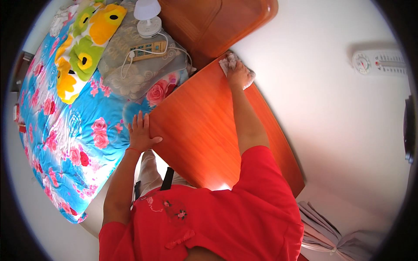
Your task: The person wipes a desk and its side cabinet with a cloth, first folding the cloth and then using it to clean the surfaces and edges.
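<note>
My right hand [239,75] is closed over a crumpled whitish cloth [225,64], pressing it to the far end of an orange-brown wooden tabletop [196,130], beside the white wall. Parts of the cloth stick out on both sides of the hand. My left hand [142,133] lies spread at the left edge of the wooden top, its thumb on the wood and its fingers over the blue floral bedding [111,130]. It holds nothing.
A wooden headboard [209,23] rises beyond the tabletop. On the bed are a patterned cover [130,78], a power strip [148,51] with white cords, a white lamp [148,24] and a yellow-green floral cloth [86,49]. A thermometer [378,62] hangs on the wall; a curtain [321,225] is gathered lower right.
</note>
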### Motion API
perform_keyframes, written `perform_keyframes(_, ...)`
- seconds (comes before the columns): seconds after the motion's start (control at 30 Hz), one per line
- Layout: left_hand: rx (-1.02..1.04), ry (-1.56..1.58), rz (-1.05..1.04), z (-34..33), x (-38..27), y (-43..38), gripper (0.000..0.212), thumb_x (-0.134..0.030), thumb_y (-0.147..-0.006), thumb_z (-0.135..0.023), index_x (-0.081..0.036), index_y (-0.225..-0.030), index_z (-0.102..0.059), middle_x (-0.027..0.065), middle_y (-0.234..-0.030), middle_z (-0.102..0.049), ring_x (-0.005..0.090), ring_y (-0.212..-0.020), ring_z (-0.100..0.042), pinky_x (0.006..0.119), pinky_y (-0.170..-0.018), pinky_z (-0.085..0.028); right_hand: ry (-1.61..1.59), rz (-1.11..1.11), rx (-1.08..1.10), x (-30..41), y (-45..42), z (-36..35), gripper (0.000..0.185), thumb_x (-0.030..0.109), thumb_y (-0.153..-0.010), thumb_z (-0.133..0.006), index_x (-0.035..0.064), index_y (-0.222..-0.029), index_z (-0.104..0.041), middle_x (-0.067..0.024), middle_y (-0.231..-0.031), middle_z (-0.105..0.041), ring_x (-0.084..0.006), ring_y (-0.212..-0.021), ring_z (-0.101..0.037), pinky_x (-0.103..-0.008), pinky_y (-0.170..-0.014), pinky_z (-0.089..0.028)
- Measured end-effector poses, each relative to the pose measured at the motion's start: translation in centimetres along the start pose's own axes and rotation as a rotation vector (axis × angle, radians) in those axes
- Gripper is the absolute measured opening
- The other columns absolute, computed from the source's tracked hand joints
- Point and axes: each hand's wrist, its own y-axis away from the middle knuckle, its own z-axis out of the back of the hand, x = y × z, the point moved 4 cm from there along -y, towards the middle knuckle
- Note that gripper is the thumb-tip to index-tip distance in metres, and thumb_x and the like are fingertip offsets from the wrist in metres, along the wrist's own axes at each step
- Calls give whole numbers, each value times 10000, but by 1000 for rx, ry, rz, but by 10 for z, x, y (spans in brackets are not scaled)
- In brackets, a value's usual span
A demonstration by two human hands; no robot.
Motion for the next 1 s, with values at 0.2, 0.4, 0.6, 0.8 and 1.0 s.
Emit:
perform_keyframes(0.2,-85,-27,-65,-11,15,0,1100,-607,-622,-685,-71,-1437,-175,177,-1501,-101,389,-1373,-104,616,-1050,-127,-37,-22,-163,38,-6,-7,419,331,-819,-537,174,-1208,-532,13,-1263,-534,-187,-1200,-450,-424,-964,-317)
perform_keyframes(0.4,-92,-54,-124,-16,12,-5,1086,-665,-669,-609,-61,-1444,-146,199,-1496,-98,419,-1354,-143,631,-1021,-177,-65,-52,-177,34,19,-32,520,328,-795,-551,184,-1289,-475,10,-1321,-490,-193,-1247,-400,-443,-1006,-279)
perform_keyframes(0.6,-170,-3,-204,-23,18,-6,1087,-674,-687,-589,-46,-1436,-114,237,-1472,-101,468,-1314,-182,651,-986,-222,-85,-17,-214,99,112,-41,445,276,-796,-544,199,-1234,-528,20,-1321,-493,-185,-1244,-405,-446,-1003,-272)
perform_keyframes(0.8,-109,54,-304,-23,15,-9,1101,-552,-666,-690,-36,-1427,-84,265,-1444,-132,482,-1287,-214,605,-988,-271,-71,-89,-154,139,186,-35,502,262,-758,-602,192,-1246,-512,15,-1324,-486,-192,-1255,-393,-441,-1016,-263)
perform_keyframes(1.0,-34,554,-694,-38,70,-48,848,-325,-732,-660,4,-1382,-226,277,-1379,-288,380,-1297,-293,536,-1001,-289,-176,1,-115,199,261,-34,541,277,-745,-619,179,-1262,-493,-16,-1325,-481,-202,-1261,-388,-459,-1007,-277)
